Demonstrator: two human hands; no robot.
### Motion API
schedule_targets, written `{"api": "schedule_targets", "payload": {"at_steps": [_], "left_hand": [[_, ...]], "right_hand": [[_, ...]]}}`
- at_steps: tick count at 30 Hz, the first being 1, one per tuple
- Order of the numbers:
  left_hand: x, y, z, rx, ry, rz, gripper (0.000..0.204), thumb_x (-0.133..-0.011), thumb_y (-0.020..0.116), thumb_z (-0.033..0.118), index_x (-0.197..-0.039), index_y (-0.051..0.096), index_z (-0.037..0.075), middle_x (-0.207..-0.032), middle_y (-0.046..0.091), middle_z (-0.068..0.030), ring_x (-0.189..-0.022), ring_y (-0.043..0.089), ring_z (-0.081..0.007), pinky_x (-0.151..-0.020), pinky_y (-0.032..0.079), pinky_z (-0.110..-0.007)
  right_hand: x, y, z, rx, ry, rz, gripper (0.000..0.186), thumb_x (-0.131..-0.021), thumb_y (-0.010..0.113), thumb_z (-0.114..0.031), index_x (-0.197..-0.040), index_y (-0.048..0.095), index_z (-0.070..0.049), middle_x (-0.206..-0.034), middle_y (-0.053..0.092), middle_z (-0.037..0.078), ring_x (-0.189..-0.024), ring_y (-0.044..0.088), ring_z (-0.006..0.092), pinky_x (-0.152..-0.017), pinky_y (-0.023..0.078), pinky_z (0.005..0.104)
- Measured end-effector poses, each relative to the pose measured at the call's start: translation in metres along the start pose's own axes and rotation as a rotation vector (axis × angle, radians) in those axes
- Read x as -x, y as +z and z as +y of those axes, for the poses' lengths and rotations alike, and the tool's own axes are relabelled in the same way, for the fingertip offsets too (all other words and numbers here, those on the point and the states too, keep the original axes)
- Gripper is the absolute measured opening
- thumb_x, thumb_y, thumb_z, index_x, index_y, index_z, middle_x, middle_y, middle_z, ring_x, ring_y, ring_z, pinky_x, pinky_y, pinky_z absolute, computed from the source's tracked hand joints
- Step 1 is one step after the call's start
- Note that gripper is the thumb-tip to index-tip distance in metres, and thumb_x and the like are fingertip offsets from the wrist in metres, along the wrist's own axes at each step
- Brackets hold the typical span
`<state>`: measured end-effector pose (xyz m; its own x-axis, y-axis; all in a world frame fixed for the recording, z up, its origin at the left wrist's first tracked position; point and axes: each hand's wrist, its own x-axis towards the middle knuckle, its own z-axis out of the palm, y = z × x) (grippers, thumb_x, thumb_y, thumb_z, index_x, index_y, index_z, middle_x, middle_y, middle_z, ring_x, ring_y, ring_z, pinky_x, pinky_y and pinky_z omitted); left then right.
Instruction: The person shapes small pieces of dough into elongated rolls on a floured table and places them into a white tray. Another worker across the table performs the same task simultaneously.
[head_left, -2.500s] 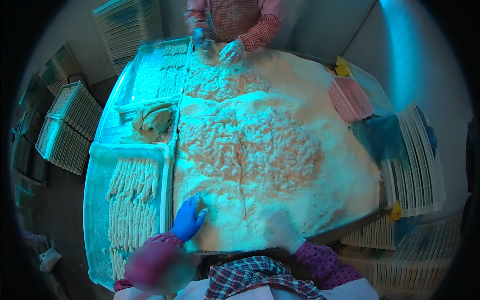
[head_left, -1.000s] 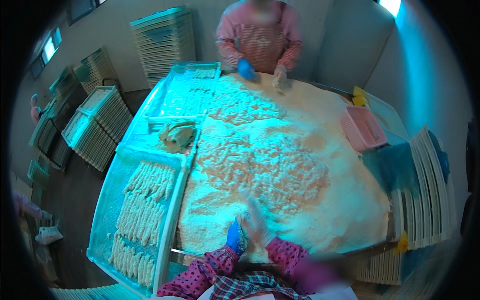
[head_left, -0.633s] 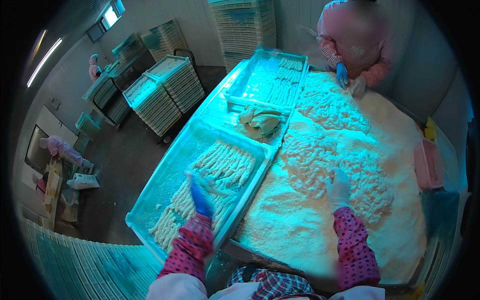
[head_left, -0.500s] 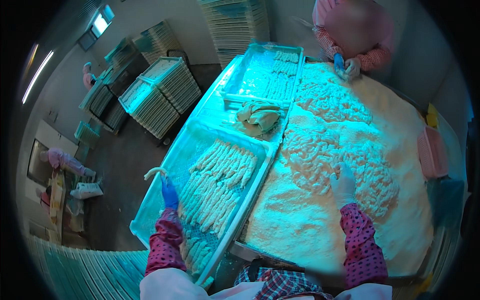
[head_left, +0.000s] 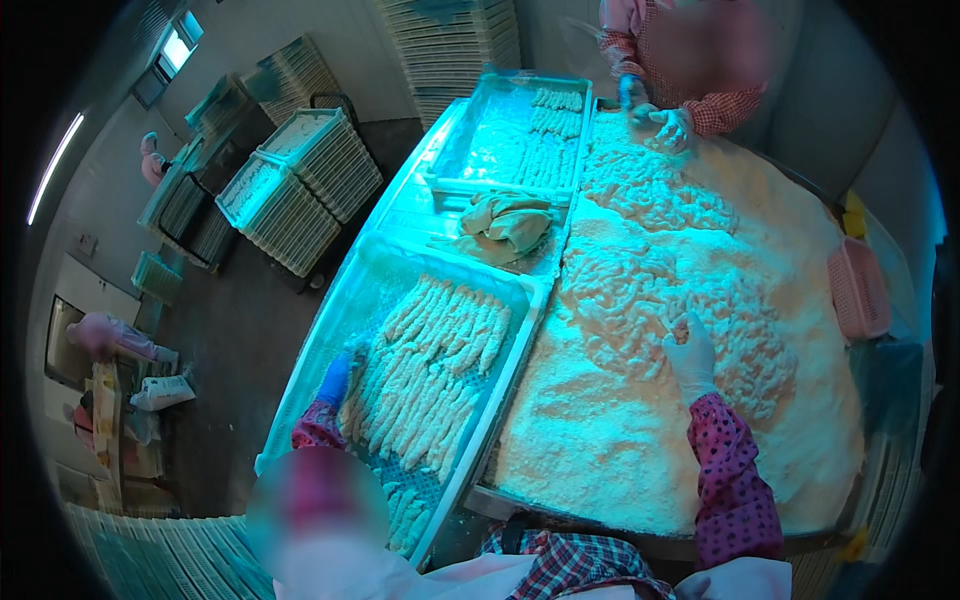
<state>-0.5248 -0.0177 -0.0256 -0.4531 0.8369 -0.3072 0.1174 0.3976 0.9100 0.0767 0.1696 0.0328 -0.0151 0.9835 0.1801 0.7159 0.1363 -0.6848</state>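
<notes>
My left hand [head_left: 336, 381], in a blue glove, is lowered into the near tray [head_left: 285, 400] by its left side, beside rows of crumb-coated strips [head_left: 420, 370]. Its fingertips are blurred, and whether a strip is between them I cannot see. At the right, my right hand [head_left: 690, 360] in a white glove is above the heap of pale strips [head_left: 625, 290] in loose crumbs [head_left: 580, 450]. Its fingers are curled closed; a small pinkish bit shows at their tips, too small to name.
Across the heap a co-worker's gloved hands [head_left: 668, 125] touch the crumbs. A crumpled cloth [head_left: 505, 225] lies between the near tray and a far tray [head_left: 450, 150]. A pink basket [head_left: 858, 290] stands at the right edge, stacked trays [head_left: 300, 210] on the floor at left.
My left hand has come down into the tray from its left rim; the strip it held up no longer shows. My right hand stays at the heap. The co-worker's hands have moved apart slightly.
</notes>
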Motion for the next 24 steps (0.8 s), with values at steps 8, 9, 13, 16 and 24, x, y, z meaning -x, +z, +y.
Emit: {"api": "schedule_targets", "payload": {"at_steps": [8, 9, 13, 16, 24], "left_hand": [[0.095, -0.055, 0.01, -0.126, -0.403, -0.112, 0.062, -0.093, 0.031, 0.056, -0.138, 0.04, 0.015, -0.142, 0.035, -0.0092, -0.127, 0.038, -0.0234, -0.1, 0.032, -0.047], [0.101, -0.051, 0.013, -0.095, -0.411, -0.058, 0.057, -0.096, 0.03, 0.05, -0.136, 0.041, 0.011, -0.139, 0.04, -0.0108, -0.125, 0.04, -0.0235, -0.101, 0.033, -0.043], [0.107, -0.021, -0.014, -0.424, 0.343, 0.038, 0.039, -0.098, 0.038, 0.024, -0.13, 0.047, 0.004, -0.129, 0.05, -0.0124, -0.117, 0.048, -0.0239, -0.1, 0.035, -0.036], [0.167, 0.122, 0.084, -0.373, 0.588, -0.019, 0.038, -0.089, 0.055, 0.014, -0.124, 0.051, 0.002, -0.119, 0.056, -0.0179, -0.111, 0.053, -0.0287, -0.096, 0.039, -0.036], [0.212, 0.414, 0.111, -0.933, 1.185, -0.805, 0.095, -0.062, 0.077, 0.032, -0.14, 0.029, 0.012, -0.143, 0.031, -0.0135, -0.129, 0.033, -0.032, -0.105, 0.029, -0.046]], "right_hand": [[0.025, -0.058, 0.01, -0.372, 0.031, 0.104, 0.016, -0.074, 0.062, -0.002, -0.086, 0.053, -0.005, -0.077, 0.054, 0.0, -0.068, 0.052, 0.0087, -0.062, 0.044, 0.023], [0.038, -0.063, -0.008, -0.307, -0.043, 0.066, 0.016, -0.072, 0.061, -0.001, -0.085, 0.053, -0.006, -0.077, 0.054, 0.001, -0.067, 0.054, 0.0116, -0.061, 0.045, 0.0246], [0.111, -0.079, -0.006, 0.065, -0.403, -0.254, 0.017, -0.068, 0.063, -0.006, -0.083, 0.055, -0.008, -0.075, 0.055, 0.007, -0.07, 0.057, 0.0263, -0.066, 0.047, 0.0359], [0.163, -0.112, 0.078, 0.053, -0.053, -0.488, 0.026, -0.065, 0.07, -0.018, -0.085, 0.057, -0.009, -0.082, 0.056, 0.009, -0.083, 0.056, 0.0307, -0.075, 0.045, 0.0399], [0.196, -0.109, 0.039, 0.477, -0.378, -0.26, 0.065, -0.06, 0.077, -0.036, -0.112, 0.051, -0.008, -0.107, 0.053, 0.011, -0.101, 0.049, 0.0283, -0.087, 0.04, 0.0391]]}}
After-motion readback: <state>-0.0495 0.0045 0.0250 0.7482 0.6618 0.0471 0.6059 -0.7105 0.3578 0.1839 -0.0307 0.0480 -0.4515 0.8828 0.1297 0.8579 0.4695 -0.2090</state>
